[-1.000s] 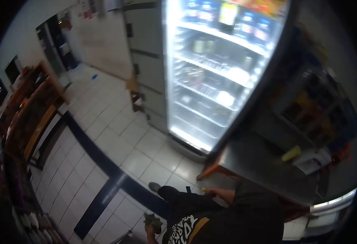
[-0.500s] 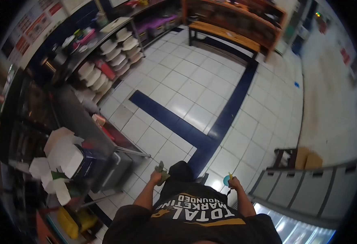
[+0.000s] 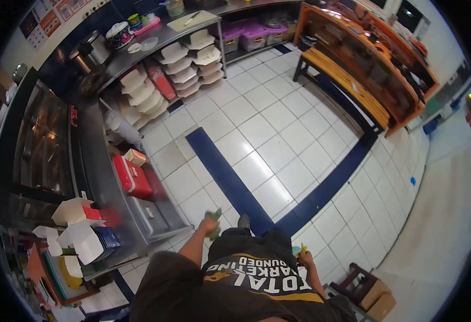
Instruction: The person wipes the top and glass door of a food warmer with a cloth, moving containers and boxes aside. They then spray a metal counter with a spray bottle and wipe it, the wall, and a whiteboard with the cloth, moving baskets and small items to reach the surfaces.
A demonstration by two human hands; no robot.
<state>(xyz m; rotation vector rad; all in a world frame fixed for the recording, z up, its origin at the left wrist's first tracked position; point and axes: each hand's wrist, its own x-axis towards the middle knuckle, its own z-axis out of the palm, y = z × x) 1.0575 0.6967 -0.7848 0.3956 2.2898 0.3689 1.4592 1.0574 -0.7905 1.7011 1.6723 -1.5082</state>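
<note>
My left hand (image 3: 207, 224) is closed around a crumpled green cloth (image 3: 214, 232), held out over the tiled floor near the steel counter's front corner. On the other side of my body, my right hand (image 3: 305, 260) grips a small teal-and-yellow object (image 3: 297, 250). It looks like a spray bottle with a yellow top, but my hand and shirt partly hide it. Both hands hang at about waist height, apart from any surface.
To the left runs a steel counter (image 3: 104, 206) with a glass display case (image 3: 45, 139) and open cartons (image 3: 82, 241). A red cooler box (image 3: 132, 176) sits beneath. Stacked white boxes (image 3: 141, 94) fill a lower shelf. Ahead stands a wooden bench (image 3: 348, 80); cardboard (image 3: 380, 300) lies lower right.
My view has swung left and moved forward, so the bench and shelves sit farther right. Both hands keep hold of their things; the teal part in my right hand shows less.
</note>
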